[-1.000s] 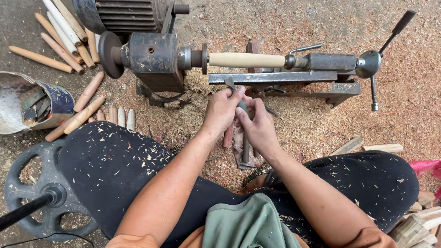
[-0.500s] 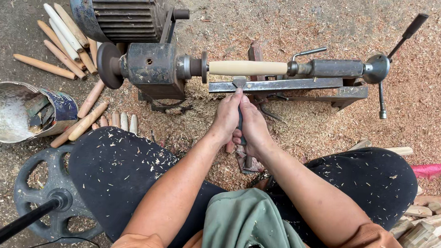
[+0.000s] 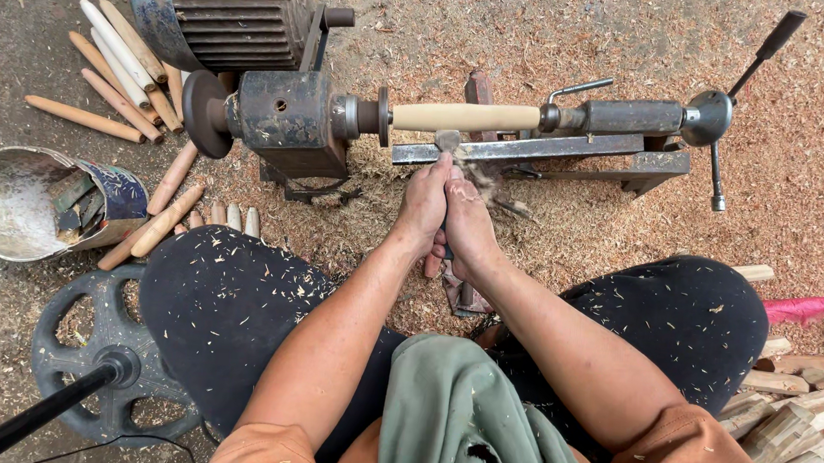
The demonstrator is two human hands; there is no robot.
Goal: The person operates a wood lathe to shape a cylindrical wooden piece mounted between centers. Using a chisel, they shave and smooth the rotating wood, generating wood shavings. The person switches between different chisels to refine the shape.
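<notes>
The turning chisel [image 3: 448, 145] rests on the steel tool rest [image 3: 527, 150], its tip just under the pale wooden spindle [image 3: 463, 117]. The spindle is mounted horizontally between the lathe headstock [image 3: 283, 119] and the tailstock [image 3: 630, 116]. The left hand [image 3: 422, 204] and the right hand [image 3: 472, 225] are pressed side by side, fingers clenched around the chisel's shaft and handle. An electric motor [image 3: 222, 15] sits behind the headstock. Turned wooden rods [image 3: 114, 52] lie to the left on the sawdust-covered floor [image 3: 578, 35]. A metal bucket [image 3: 15, 205] lies tipped beside the person's left knee. Cut wood blocks [image 3: 793, 415] are stacked at the right.
</notes>
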